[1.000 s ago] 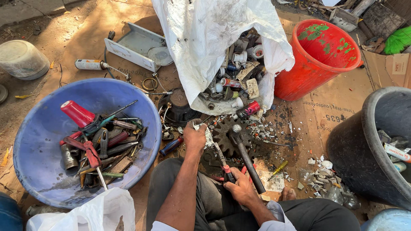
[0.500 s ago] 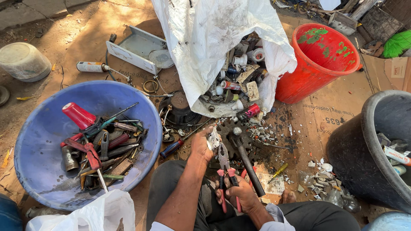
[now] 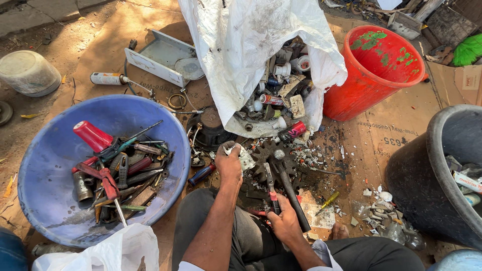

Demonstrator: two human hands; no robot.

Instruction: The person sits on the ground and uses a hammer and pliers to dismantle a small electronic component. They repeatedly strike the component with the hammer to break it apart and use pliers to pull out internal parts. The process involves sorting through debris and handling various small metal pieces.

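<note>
Left hand (image 3: pixel 228 163): grip closed on a small pale, crumpled scrap piece (image 3: pixel 245 158), held just above the ground in front of the knees.
Right hand (image 3: pixel 284 223): grip closed around red-handled pliers (image 3: pixel 271 188), nose pointing toward the piece without touching it.
Hammer (image 3: pixel 288 185): dark, lying on the ground beside the right hand, head over a rusty gear (image 3: pixel 268 153).
Sorted so far: blue basin (image 3: pixel 45 185) holds a heap of screwdrivers and tools; black bin (image 3: pixel 427 170) has some scrap in it.
Left to do: white sack (image 3: pixel 241 55) appears to be quite full of mixed parts; red bucket (image 3: pixel 396 55) looks empty.
Ground: white fragments scattered over flattened cardboard (image 3: pixel 401 125).
</note>
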